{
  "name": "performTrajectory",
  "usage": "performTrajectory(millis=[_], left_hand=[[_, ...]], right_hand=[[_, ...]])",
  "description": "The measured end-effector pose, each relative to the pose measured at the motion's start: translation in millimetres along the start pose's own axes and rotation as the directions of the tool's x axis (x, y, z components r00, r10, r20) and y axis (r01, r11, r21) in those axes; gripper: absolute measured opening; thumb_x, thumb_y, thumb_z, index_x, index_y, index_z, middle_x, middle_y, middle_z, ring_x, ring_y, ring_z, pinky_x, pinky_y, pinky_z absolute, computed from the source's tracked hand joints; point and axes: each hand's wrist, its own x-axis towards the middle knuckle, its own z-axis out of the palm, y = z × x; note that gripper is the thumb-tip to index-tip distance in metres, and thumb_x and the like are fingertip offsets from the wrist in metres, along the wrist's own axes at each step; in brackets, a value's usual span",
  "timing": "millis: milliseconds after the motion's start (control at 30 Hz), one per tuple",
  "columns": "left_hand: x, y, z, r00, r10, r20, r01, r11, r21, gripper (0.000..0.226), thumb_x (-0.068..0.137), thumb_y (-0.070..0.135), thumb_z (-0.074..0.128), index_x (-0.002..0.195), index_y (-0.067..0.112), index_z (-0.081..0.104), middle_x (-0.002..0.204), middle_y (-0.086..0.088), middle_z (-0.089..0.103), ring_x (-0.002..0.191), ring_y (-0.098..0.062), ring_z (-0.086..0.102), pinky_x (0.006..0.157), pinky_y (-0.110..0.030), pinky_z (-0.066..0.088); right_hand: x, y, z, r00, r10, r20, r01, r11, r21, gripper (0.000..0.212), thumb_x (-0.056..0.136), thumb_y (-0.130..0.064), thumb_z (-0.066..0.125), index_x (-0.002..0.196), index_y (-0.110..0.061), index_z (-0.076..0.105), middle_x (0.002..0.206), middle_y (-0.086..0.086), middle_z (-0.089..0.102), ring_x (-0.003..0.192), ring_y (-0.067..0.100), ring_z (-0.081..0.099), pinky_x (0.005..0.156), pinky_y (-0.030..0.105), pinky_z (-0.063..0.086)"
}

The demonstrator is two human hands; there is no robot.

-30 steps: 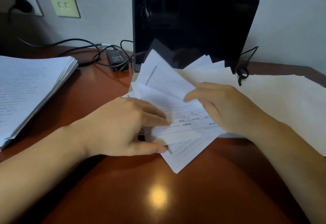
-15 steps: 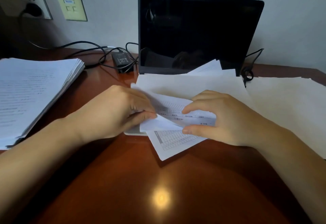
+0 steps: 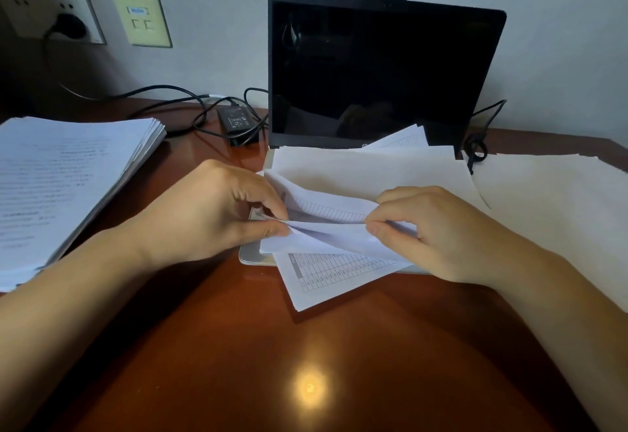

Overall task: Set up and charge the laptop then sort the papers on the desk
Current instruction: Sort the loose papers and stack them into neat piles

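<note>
An open laptop (image 3: 380, 68) with a dark screen stands at the back of the desk, its keyboard covered by loose papers (image 3: 367, 173). My left hand (image 3: 217, 217) pinches the left edge of a few sheets there. My right hand (image 3: 438, 231) pinches the same sheets on the right, lifting and parting them. A printed table sheet (image 3: 336, 275) sticks out below, over the laptop's front edge. The charger brick (image 3: 238, 120) lies left of the laptop, its cable running to a plug in the wall socket (image 3: 69, 25).
A thick stack of printed pages (image 3: 64, 183) lies at the left on the brown wooden desk (image 3: 272, 363). More blank sheets (image 3: 557, 210) spread at the right. A coiled black cable (image 3: 475, 149) hangs by the laptop's right side. A yellowish wall plate (image 3: 142, 20) sits beside the socket.
The fanned sheets that stood up against the screen have been gathered flat over the keyboard. Both hands shifted from pressing on the sheets to pinching their edges.
</note>
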Motion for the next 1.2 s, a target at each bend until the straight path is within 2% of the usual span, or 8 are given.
performTrajectory(millis=[133,333,567,700,800,867,1033,1200], left_hand=[[-1,1,1,0.999,-0.016,0.036,0.017,0.999,-0.028,0.028,0.081,0.044,0.081,0.101,0.025,0.079,0.099,0.021,0.074,0.09,-0.004,0.072,0.077,-0.032,0.057],[0,4,3,0.997,0.033,0.065,-0.036,0.998,0.056,0.02,0.095,0.036,0.069,0.102,0.021,0.08,0.097,0.019,0.074,0.091,0.006,0.067,0.079,-0.014,0.05],[0,5,5,0.996,0.057,0.062,-0.067,0.984,0.167,0.025,0.1,0.035,0.058,0.096,0.02,0.078,0.096,0.012,0.074,0.091,0.0,0.067,0.079,-0.027,0.053],[1,2,6,0.993,0.095,-0.073,-0.072,0.961,0.266,0.02,0.096,0.032,0.063,0.103,0.022,0.079,0.104,0.014,0.075,0.095,-0.006,0.071,0.081,-0.032,0.057],[2,8,8,0.949,0.188,-0.254,-0.099,0.94,0.327,0.018,0.096,0.026,0.068,0.104,0.014,0.078,0.11,0.003,0.073,0.099,-0.018,0.069,0.088,-0.035,0.055],[3,14,5,0.919,0.23,-0.321,-0.105,0.926,0.362,0.022,0.096,0.029,0.069,0.107,0.012,0.077,0.112,-0.003,0.068,0.098,-0.024,0.065,0.088,-0.036,0.052],[1,9,8,0.986,0.119,0.117,-0.144,0.961,0.237,0.042,0.091,0.06,0.066,0.11,0.025,0.078,0.112,0.012,0.07,0.102,-0.004,0.065,0.087,-0.028,0.053],[1,7,13,0.981,0.076,0.181,-0.108,0.979,0.174,0.039,0.095,0.062,0.052,0.113,0.038,0.076,0.113,0.022,0.07,0.102,0.006,0.063,0.082,-0.019,0.053]], right_hand=[[0,0,0,1.0,0.024,-0.004,-0.024,0.998,0.06,0.021,0.099,-0.027,0.053,0.091,-0.025,0.072,0.081,-0.012,0.062,0.083,0.01,0.059,0.071,0.029,0.047],[0,0,2,0.999,0.043,-0.003,-0.042,0.997,0.069,0.02,0.098,-0.027,0.054,0.097,-0.027,0.074,0.084,-0.015,0.062,0.086,0.005,0.059,0.072,0.023,0.047],[1,-3,4,0.999,0.038,-0.021,-0.038,0.999,-0.015,0.02,0.097,-0.031,0.057,0.107,-0.027,0.074,0.086,-0.025,0.055,0.085,0.001,0.057,0.076,0.014,0.043],[1,-1,4,0.998,0.043,-0.043,-0.045,0.997,-0.057,0.023,0.097,-0.04,0.055,0.104,-0.028,0.073,0.087,-0.017,0.061,0.082,0.007,0.058,0.073,0.028,0.05],[2,2,4,0.97,0.018,-0.241,-0.052,0.99,-0.133,0.02,0.096,-0.036,0.06,0.089,-0.024,0.074,0.082,-0.012,0.065,0.072,0.014,0.061,0.063,0.038,0.053],[3,7,0,0.929,0.029,-0.369,-0.098,0.981,-0.17,0.021,0.093,-0.034,0.062,0.085,-0.02,0.075,0.079,-0.009,0.066,0.066,0.018,0.061,0.057,0.035,0.051],[2,13,-4,0.902,0.094,-0.422,-0.159,0.98,-0.123,0.035,0.09,-0.044,0.058,0.089,-0.014,0.077,0.082,-0.001,0.071,0.066,0.011,0.056,0.056,0.014,0.033],[1,8,-2,0.936,0.094,-0.341,-0.122,0.991,-0.06,0.018,0.085,-0.036,0.073,0.083,-0.018,0.074,0.078,-0.005,0.068,0.066,0.014,0.059,0.056,0.024,0.044]])
